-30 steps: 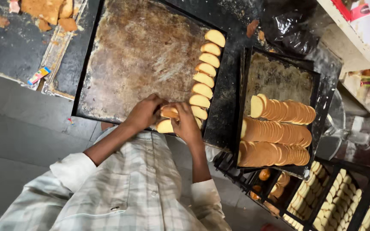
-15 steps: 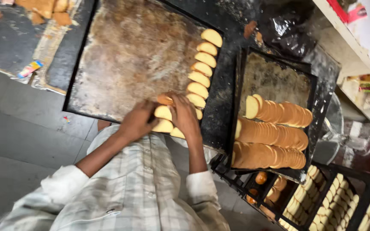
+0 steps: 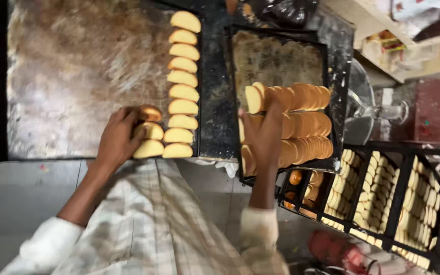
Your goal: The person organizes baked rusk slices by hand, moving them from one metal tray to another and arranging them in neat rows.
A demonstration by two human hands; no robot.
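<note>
My left hand (image 3: 114, 138) lies on the large dark baking tray (image 3: 77, 76), fingers curled over a short column of three pale round biscuits (image 3: 149, 140). Beside them, a long column of the same biscuits (image 3: 182, 76) runs along the tray's right edge. My right hand (image 3: 263, 135) reaches onto the smaller black tray (image 3: 276, 53), where browned biscuits stand on edge in three packed rows (image 3: 301, 122). Its thumb and fingers close around the left end of the middle row, hiding part of it.
A black wire rack (image 3: 398, 203) at the lower right holds several rows of pale biscuits. A clear glass object (image 3: 378, 112) stands right of the small tray. Shelving (image 3: 383, 30) runs along the upper right, and grey floor (image 3: 6, 203) shows at the lower left.
Both hands were together at the short column of biscuits on the large tray. My right hand has since moved right onto the small tray's stacked rows, while my left hand has stayed on the column.
</note>
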